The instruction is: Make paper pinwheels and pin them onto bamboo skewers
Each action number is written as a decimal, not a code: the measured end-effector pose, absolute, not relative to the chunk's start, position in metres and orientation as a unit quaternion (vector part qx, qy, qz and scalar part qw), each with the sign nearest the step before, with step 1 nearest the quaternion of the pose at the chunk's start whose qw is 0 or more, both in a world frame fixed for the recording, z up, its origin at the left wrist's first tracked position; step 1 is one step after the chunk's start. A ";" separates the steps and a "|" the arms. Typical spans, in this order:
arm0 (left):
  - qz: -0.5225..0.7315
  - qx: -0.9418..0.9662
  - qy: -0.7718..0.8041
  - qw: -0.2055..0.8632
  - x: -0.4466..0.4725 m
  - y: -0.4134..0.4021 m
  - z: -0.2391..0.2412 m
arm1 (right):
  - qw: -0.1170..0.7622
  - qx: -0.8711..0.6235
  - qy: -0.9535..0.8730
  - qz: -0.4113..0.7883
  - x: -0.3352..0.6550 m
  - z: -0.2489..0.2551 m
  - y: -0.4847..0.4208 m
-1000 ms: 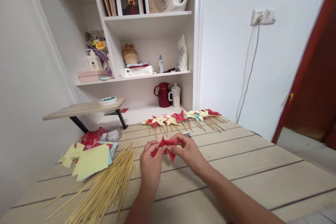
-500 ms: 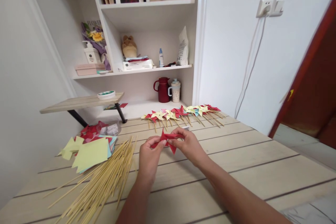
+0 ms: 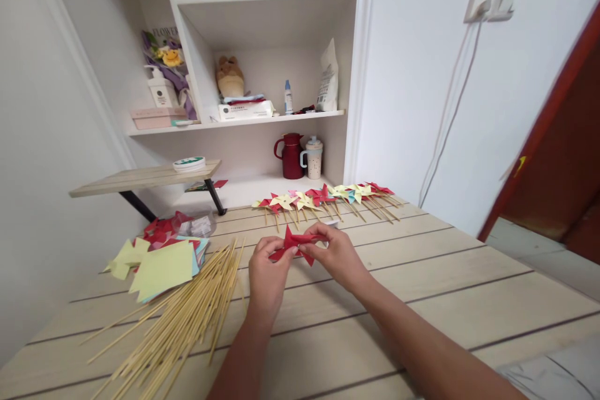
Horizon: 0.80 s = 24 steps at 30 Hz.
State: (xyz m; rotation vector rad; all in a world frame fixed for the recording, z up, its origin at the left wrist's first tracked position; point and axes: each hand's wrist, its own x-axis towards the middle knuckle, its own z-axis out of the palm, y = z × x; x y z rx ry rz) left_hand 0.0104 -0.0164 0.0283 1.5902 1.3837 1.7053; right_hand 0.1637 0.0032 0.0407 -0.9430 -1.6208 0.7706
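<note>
Between both hands, just above the table, is a red paper pinwheel with pointed, folded blades. My left hand pinches its left side, thumb near the centre. The fingers of my right hand are closed on its right side, thumb and fingertip also close to the middle. Any small piece at the centre is hidden by the thumbs. Left of my hands lies a loose bundle of thin wooden sticks. Beyond them, finished pinwheels on sticks lie in a row along the table's back edge.
Square yellow paper sheets lie at the left over blue ones, beside red paper pieces and a clear container. A small raised wooden stand is behind them. A red jug and a cup stand under the shelves.
The camera view has shifted slightly. Both hands stay on the red pinwheel, which is turned a little, its upper blade now leaning further left.
</note>
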 end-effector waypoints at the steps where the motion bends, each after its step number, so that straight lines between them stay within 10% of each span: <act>1: 0.613 0.575 0.502 0.205 0.010 -0.015 0.027 | 0.531 -0.395 -0.678 0.320 0.164 0.041 0.003; 24: 0.613 0.456 0.485 0.425 0.003 -0.021 0.032 | 0.529 -0.367 -0.571 0.509 0.171 0.039 0.009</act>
